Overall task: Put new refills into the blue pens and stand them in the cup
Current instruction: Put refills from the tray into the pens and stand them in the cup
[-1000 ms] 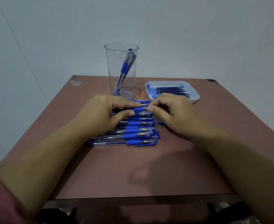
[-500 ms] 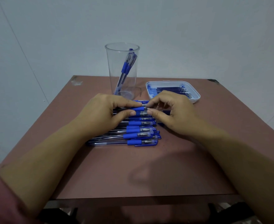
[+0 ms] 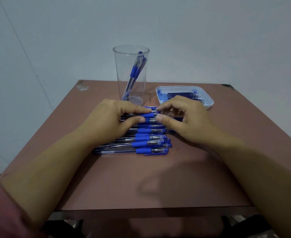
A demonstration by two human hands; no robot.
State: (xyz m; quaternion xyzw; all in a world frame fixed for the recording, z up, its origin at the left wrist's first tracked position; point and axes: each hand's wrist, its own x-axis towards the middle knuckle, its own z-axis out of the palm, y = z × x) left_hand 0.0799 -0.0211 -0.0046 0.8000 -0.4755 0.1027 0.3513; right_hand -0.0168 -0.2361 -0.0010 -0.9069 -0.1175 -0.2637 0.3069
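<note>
Toward the near edge of the bench [image 3: 141,186], bare top lies open. Your left hand [image 3: 107,121] pinches a blue pen [image 3: 149,115] by its rubber grip over the pile of pens [image 3: 141,143]; your right hand [image 3: 184,121] pinches its tip end. Other pens lean in the cup [image 3: 131,74] beside the refill tray [image 3: 208,100]. Both hands hold as before.

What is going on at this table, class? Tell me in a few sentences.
A person is working on one blue pen, held just above a row of pens on the brown table. The left hand grips its barrel at the blue sleeve, and the right hand pinches its tip end. A few pens lean inside the clear cup behind. Refills lie in the white tray to the right.
</note>
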